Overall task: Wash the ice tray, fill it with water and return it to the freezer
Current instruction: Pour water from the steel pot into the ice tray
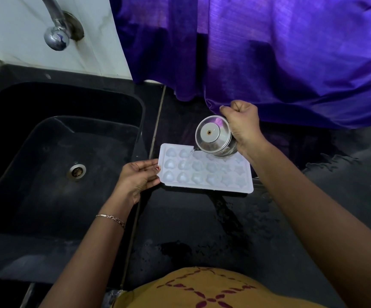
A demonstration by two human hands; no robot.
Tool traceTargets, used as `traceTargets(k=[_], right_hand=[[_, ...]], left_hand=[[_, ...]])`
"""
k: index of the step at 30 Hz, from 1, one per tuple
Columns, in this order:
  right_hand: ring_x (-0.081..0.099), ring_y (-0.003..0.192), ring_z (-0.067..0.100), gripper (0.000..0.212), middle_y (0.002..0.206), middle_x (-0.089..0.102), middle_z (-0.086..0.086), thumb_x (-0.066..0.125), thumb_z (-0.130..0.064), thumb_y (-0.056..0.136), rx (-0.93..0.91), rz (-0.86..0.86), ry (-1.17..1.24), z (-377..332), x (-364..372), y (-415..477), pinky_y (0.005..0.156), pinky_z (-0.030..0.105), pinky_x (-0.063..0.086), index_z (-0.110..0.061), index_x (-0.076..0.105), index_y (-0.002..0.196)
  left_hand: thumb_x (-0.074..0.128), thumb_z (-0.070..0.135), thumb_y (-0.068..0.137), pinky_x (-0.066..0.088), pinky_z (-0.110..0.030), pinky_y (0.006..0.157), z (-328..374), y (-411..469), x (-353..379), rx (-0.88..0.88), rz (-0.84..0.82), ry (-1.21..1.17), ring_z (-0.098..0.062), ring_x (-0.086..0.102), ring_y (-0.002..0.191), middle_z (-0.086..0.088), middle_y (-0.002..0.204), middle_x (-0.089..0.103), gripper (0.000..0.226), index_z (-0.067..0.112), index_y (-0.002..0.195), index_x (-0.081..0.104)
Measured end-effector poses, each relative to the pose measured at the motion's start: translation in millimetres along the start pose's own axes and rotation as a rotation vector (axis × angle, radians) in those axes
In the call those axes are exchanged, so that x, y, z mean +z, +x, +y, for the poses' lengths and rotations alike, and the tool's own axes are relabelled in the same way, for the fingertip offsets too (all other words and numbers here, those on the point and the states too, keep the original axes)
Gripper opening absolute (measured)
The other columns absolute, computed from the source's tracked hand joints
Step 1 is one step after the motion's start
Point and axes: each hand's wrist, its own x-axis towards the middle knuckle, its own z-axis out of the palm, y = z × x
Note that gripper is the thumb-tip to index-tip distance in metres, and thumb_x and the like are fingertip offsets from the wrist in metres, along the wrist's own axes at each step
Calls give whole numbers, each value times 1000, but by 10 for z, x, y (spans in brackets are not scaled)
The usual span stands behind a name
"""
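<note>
Half through the task, seemingly: filling ice tray (pixel 205 168), flat on black counter (pixel 191 218) beside sink (pixel 35 141). Pinched at near edge by left hand (pixel 136 176). Steel cup (pixel 213 136) gripped in curled right hand (pixel 243 127), tipped, pouring. Next: walk stream across remaining cells without overfilling.

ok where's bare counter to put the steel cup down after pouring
Bare wet counter lies in front of the ice tray, toward the person's body, and to its right beyond the right forearm. Crowded: left hand and sink on its left, curtain hem behind.
</note>
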Motion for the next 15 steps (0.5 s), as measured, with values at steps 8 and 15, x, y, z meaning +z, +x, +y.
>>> traceTargets(k=[8,15], right_hand=[[25,46,6,49,54,26,-1,60,-2,85,-16,5,9,-34,-7,1,46,20,31,-20,26,55],[27,48,9,51,49,28,-5,64,-5,84,120,30,157,6,11,-4,52,28,31,-22,28,52]], left_hand=[[66,-2,86,57,-20,59,0,6,-12,-6,-2,7,-11,72,71,-7,89,73,17,7,100,68],[65,-3,86,55,-19,55,8,-7,-1,-9,-4,-11,-8,71,67,0,77,74,15,9,95,68]])
